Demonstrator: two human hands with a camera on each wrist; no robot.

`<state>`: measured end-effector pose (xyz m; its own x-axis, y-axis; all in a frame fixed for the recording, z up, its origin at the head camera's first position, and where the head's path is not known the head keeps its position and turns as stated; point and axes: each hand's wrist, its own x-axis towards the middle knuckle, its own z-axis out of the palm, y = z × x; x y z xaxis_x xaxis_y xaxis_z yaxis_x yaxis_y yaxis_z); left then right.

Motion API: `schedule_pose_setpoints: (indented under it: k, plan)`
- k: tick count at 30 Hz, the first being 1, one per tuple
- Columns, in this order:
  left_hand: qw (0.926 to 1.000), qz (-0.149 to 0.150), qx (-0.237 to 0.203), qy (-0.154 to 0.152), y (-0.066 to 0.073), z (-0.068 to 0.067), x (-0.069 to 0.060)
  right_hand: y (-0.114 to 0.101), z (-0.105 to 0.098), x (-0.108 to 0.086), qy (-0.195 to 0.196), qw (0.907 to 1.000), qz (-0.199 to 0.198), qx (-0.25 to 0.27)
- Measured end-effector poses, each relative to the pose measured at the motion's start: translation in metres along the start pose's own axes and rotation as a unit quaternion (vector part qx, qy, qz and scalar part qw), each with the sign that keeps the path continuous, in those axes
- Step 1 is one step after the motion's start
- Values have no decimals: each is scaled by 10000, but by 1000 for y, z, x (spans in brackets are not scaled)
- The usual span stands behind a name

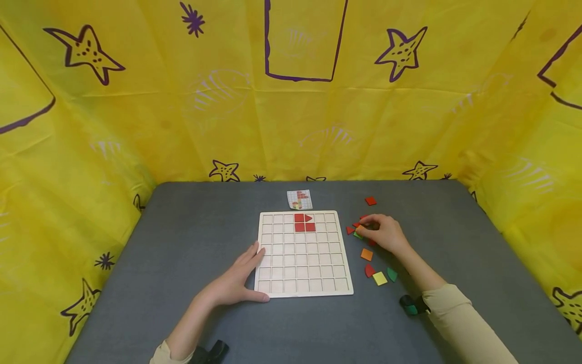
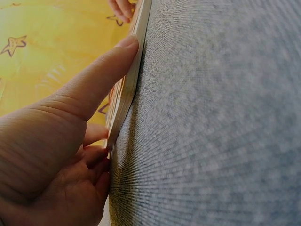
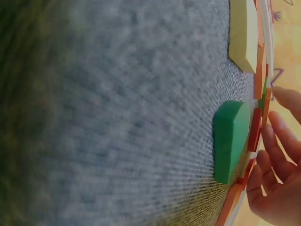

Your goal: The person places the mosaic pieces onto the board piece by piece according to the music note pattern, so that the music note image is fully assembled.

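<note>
A white gridded board (image 1: 277, 260) lies on the table with several red pieces (image 1: 299, 227) set in its upper squares. My left hand (image 1: 238, 278) rests against the board's left edge and near corner, its fingers fairly straight and the thumb along the near edge. To the right of the board, my right hand (image 1: 385, 232) pinches an orange piece (image 3: 266, 106) between thumb and fingertips, low over a small pile. Red pieces (image 1: 350, 230) and a green piece (image 1: 358, 235) lie around those fingertips, partly hidden by the hand.
Nearer me lie an orange square (image 1: 366, 254), a red quarter-round piece (image 1: 370, 271), a yellow square (image 1: 379, 278) and a green piece (image 1: 392, 274). One red square (image 1: 371, 200) sits farther back. Behind the board is a printed pattern card (image 1: 293, 195). Yellow cloth (image 1: 282, 131) surrounds the grey table (image 1: 204, 217).
</note>
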<state>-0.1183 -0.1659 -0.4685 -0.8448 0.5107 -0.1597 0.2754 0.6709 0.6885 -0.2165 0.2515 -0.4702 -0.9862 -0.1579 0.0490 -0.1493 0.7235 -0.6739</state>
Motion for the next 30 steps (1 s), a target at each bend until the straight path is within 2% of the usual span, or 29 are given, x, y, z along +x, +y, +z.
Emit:
schedule_pose_setpoints:
  k: [13, 23, 30]
  plan:
    - [10000, -46, 7, 6, 1, 0, 1, -1, -8, -3, 71, 9993, -93, -355]
    - [10000, -51, -11, -13, -1, 2, 0, -1, -5, 6, 86, 9963, -716, -473]
    - [10000, -61, -11, 2, -1, 1, 1, -1, -5, 13, 45, 9966, -639, -522]
